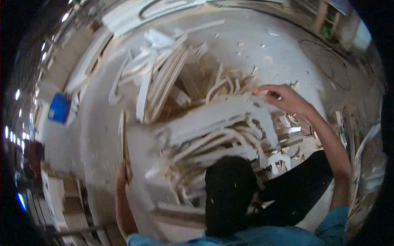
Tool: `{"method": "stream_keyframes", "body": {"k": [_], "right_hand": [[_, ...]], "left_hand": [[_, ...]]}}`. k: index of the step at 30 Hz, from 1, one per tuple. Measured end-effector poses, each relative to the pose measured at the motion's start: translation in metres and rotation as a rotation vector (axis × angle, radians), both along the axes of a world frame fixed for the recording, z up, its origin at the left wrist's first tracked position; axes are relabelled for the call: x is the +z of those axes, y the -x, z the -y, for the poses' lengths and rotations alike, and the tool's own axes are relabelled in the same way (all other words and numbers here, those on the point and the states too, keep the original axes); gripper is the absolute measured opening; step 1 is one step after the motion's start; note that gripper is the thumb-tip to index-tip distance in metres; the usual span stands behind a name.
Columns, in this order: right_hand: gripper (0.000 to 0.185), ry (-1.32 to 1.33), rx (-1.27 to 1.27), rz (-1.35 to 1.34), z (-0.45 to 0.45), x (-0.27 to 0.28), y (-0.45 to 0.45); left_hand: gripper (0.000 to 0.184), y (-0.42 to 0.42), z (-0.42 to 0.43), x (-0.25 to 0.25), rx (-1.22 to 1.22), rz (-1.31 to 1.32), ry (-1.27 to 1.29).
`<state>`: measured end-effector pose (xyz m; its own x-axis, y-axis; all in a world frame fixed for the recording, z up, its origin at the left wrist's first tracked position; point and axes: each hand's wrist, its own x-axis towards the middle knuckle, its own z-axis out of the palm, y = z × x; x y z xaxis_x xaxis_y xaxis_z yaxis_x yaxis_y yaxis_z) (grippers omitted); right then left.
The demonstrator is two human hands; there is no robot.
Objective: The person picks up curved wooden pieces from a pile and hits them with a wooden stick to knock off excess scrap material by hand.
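Observation:
At lower left, my left hand [124,174] is closed around the lower end of a thin wooden strip [123,135], which points upward, away from me. My right hand [287,99] is raised at the right, its fingers bent and the thumb apart from them, with nothing visible in the grip. Beneath and beside it lies the right part of a wide pale board [201,123], partly blurred. Curved wooden offcuts [221,139] are heaped under and in front of this board. More curved pieces [225,84] lie just left of my right fingertips.
Long straight wooden strips [170,82] and white scraps [158,45] lie on the floor ahead. A blue container [59,108] stands at the far left, near stacked boxes [67,197]. My bent knee [230,184] is close to the heap. A cable loops over the floor at the right.

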<state>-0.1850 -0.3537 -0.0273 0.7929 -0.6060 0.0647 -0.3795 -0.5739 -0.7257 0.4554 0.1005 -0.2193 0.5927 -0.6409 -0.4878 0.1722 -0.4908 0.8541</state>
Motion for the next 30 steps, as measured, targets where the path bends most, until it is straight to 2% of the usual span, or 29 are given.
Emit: {"method": "stream_keyframes", "body": {"k": [1,2,3,4,6,7,9,10,11,14,16,18,20,21,24,25,26,28,30], "right_hand": [[0.035,-0.048,-0.029,0.025,-0.003,0.007,-0.010],[0.035,-0.051,0.035,0.017,-0.004,0.012,-0.020],[0.034,-0.092,0.016,-0.035,-0.013,0.013,-0.023],[0.033,-0.124,-0.009,-0.086,-0.020,0.017,-0.028],[0.033,-0.062,0.020,-0.104,-0.033,0.024,-0.043],[0.033,-0.037,0.083,-0.030,-0.036,0.022,-0.048],[0.035,-0.014,0.180,0.100,-0.047,0.027,-0.056],[0.035,-0.004,0.170,0.108,-0.052,0.030,-0.061],[0.039,-0.033,0.179,0.141,-0.056,0.031,-0.066],[0.058,-0.031,0.172,0.215,-0.065,0.027,-0.080],[0.064,-0.002,0.113,0.189,-0.063,0.010,-0.088],[0.070,0.025,0.063,0.170,-0.056,-0.007,-0.095],[0.080,-0.137,0.055,0.161,-0.051,-0.020,-0.102],[0.082,-0.360,0.034,0.070,-0.052,-0.014,-0.106],[0.084,-0.256,0.170,0.152,-0.044,-0.043,-0.124],[0.084,-0.076,0.153,0.242,-0.048,-0.049,-0.131],[0.084,-0.077,0.155,0.247,-0.047,-0.053,-0.136],[0.078,-0.131,0.107,0.197,-0.049,-0.050,-0.144],[0.074,-0.161,0.046,0.185,-0.050,-0.047,-0.148]], "left_hand": [[0.051,0.033,0.015,0.023,-0.028,0.043,0.179],[0.053,0.046,0.039,0.034,0.196,-0.181,0.185],[0.053,0.094,0.070,0.071,0.264,-0.070,0.332],[0.043,0.096,0.088,0.084,0.334,-0.289,0.381],[0.042,0.133,0.132,0.123,0.334,-0.295,0.507],[0.042,0.152,0.155,0.137,0.346,-0.327,0.595],[0.044,0.171,0.200,0.123,0.303,-0.399,0.695],[0.048,0.185,0.217,0.111,0.150,-0.403,0.791],[0.046,0.198,0.240,0.103,0.159,-0.503,0.721],[0.044,0.259,0.296,0.069,0.162,-0.543,0.574],[0.041,0.284,0.316,0.040,0.206,-0.574,0.506],[0.039,0.305,0.336,0.050,0.247,-0.632,0.509],[0.038,0.320,0.344,0.065,0.311,-0.681,0.503],[0.038,0.326,0.346,0.077,0.237,-0.636,0.551],[0.040,0.324,0.340,0.098,-0.058,-0.521,0.647],[0.041,0.319,0.345,0.099,-0.060,-0.640,0.575],[0.043,0.314,0.349,0.099,-0.061,-0.758,0.501],[0.040,0.310,0.353,0.093,-0.170,-0.795,0.578],[0.039,0.309,0.350,0.093,-0.129,-0.922,0.462]]}}
